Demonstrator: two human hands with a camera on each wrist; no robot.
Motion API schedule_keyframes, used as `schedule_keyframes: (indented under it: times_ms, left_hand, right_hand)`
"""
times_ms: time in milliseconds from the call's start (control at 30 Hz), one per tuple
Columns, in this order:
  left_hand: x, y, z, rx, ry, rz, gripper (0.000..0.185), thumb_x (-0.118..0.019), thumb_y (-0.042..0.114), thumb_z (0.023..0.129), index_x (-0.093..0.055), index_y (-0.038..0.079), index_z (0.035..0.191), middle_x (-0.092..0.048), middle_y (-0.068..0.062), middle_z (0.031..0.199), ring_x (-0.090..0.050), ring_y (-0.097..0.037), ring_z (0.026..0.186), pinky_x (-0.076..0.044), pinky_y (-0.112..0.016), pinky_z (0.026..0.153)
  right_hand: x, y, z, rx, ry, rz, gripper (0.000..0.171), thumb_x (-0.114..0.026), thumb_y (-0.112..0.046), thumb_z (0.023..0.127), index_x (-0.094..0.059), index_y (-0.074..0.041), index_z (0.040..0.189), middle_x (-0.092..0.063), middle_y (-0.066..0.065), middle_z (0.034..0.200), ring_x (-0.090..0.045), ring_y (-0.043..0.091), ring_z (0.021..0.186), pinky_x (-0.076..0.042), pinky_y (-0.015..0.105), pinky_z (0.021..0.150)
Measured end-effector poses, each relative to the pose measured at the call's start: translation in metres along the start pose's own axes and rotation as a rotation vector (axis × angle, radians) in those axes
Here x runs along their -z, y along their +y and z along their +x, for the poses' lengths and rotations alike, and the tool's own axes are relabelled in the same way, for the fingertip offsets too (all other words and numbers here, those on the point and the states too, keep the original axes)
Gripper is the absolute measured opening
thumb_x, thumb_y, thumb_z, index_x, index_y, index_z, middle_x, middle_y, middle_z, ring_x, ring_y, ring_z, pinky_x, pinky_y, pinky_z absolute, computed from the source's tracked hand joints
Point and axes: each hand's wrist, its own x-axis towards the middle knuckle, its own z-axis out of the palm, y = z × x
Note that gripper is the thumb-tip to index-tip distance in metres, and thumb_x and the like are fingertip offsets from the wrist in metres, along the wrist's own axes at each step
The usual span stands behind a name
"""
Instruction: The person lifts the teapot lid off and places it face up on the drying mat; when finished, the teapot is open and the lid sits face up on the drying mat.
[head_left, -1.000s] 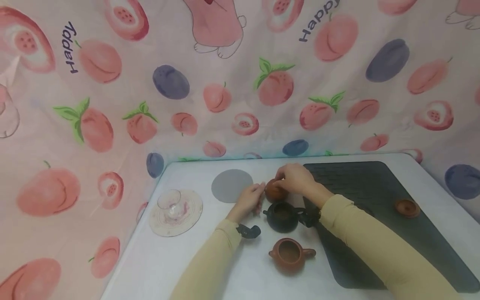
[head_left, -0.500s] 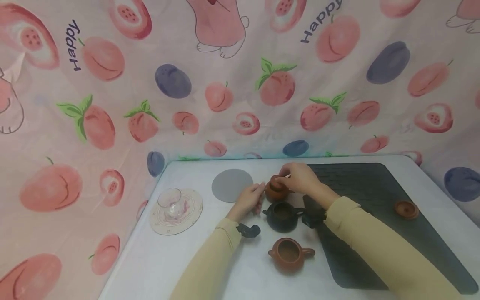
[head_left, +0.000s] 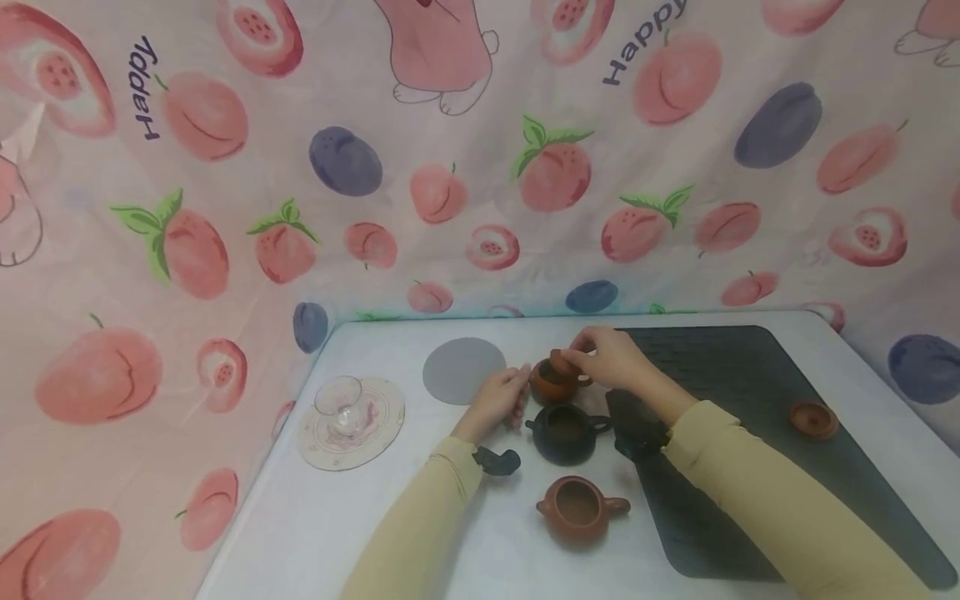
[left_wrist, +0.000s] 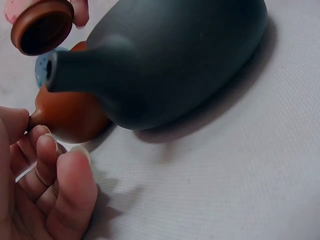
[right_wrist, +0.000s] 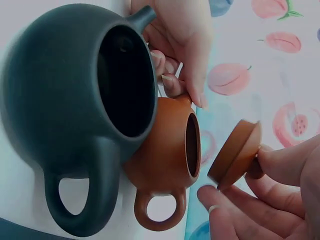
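Observation:
My right hand (head_left: 611, 358) pinches a brown clay lid (right_wrist: 235, 152) by its knob, tilted and apart from the pot. Below it stands a small orange-brown teapot (right_wrist: 162, 142) with its mouth uncovered. My left hand (head_left: 495, 398) pinches this teapot's spout between thumb and finger, as the left wrist view shows (left_wrist: 45, 175). Just in front of it is a dark teapot (head_left: 564, 435), also without a lid, its spout toward the left. Nearest to me on the table stands a reddish-brown teapot (head_left: 577, 510), open at the top, its handle to the right.
A dark slatted tray (head_left: 720, 500) lies on the right, with a brown lid (head_left: 813, 419) on it. Left of the hands are a grey round mat (head_left: 463, 371) and a clear glass (head_left: 341, 407) on a patterned round mat (head_left: 322, 450). A fruit-print cloth (head_left: 450, 167) hangs behind the white table (head_left: 277, 542).
My right hand has lifted the lid off the orange-brown teapot and tilted it, moving slightly right. The left hand stays at the spout.

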Motion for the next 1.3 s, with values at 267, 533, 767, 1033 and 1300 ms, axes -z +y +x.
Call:
schedule_keyframes:
  times_ms: [267, 533, 767, 1033, 1300]
  left_hand:
    - [0.0, 0.001, -0.002, -0.006, -0.004, 0.024, 0.055, -0.046, 0.052, 0.108, -0.059, 0.002, 0.091, -0.055, -0.004, 0.067, -0.057, -0.019, 0.049, -0.051, -0.029, 0.048]
    - [0.002, -0.001, -0.001, -0.026, -0.001, -0.004, 0.054, -0.047, 0.052, 0.107, -0.057, 0.004, 0.086, -0.055, -0.005, 0.066, -0.057, -0.02, 0.048, -0.052, -0.031, 0.047]
    - [0.002, -0.003, 0.004, -0.046, -0.008, -0.024, 0.053, -0.047, 0.052, 0.107, -0.056, 0.007, 0.08, -0.055, -0.006, 0.066, -0.057, -0.019, 0.045, -0.05, -0.03, 0.043]
    - [0.003, -0.005, 0.005, -0.043, -0.017, -0.02, 0.054, -0.047, 0.053, 0.107, -0.055, 0.007, 0.081, -0.055, -0.006, 0.065, -0.057, -0.019, 0.046, -0.05, -0.03, 0.045]
    - [0.002, -0.004, 0.005, -0.03, -0.011, -0.008, 0.053, -0.047, 0.053, 0.107, -0.056, 0.007, 0.082, -0.055, -0.007, 0.066, -0.058, -0.02, 0.047, -0.052, -0.031, 0.046]
  right_hand:
    - [0.001, 0.004, -0.005, -0.023, -0.027, 0.057, 0.033, -0.06, -0.036, 0.105, -0.066, -0.004, 0.113, -0.068, 0.02, 0.118, -0.068, 0.031, 0.098, -0.059, 0.042, 0.077]
    - [0.0, 0.006, -0.009, -0.07, -0.118, 0.342, 0.036, -0.057, -0.032, 0.107, -0.059, 0.001, 0.121, -0.067, 0.019, 0.115, -0.071, 0.029, 0.099, -0.059, 0.042, 0.084]
    - [0.002, 0.009, -0.01, -0.143, -0.198, 0.618, 0.041, -0.051, -0.026, 0.11, -0.052, 0.007, 0.133, -0.059, 0.024, 0.13, -0.067, 0.034, 0.113, -0.053, 0.047, 0.098]
    - [0.004, 0.012, -0.013, -0.162, -0.231, 0.704, 0.043, -0.053, -0.03, 0.109, -0.051, 0.005, 0.134, -0.062, 0.021, 0.127, -0.068, 0.027, 0.109, -0.05, 0.048, 0.102]
    - [0.003, 0.021, -0.015, -0.149, -0.273, 0.788, 0.045, -0.054, -0.028, 0.109, -0.048, 0.007, 0.136, -0.063, 0.018, 0.122, -0.068, 0.026, 0.108, -0.053, 0.038, 0.097]
